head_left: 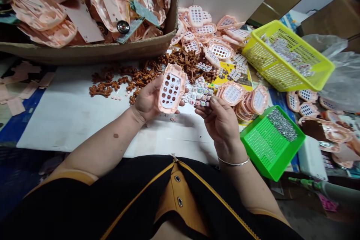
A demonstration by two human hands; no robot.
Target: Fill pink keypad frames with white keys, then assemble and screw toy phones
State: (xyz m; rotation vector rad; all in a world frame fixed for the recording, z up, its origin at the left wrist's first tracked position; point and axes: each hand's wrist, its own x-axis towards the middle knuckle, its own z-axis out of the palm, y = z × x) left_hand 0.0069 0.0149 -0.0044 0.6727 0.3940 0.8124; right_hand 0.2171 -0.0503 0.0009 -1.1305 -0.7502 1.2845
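In the head view, the left hand (147, 99) is closed around the edge of a pink shell (172, 89), its rows of holes facing up, above the bench (70, 120). The right hand (222, 118) pinches a sheet of small buttons (203, 97) between thumb and fingers, just beside the shell; whether the two touch, I cannot tell. Good handling here likely means steadying the shell by its rim, keeping fingers off the holes, and gripping the sheet lightly by its edge so it stays flat.
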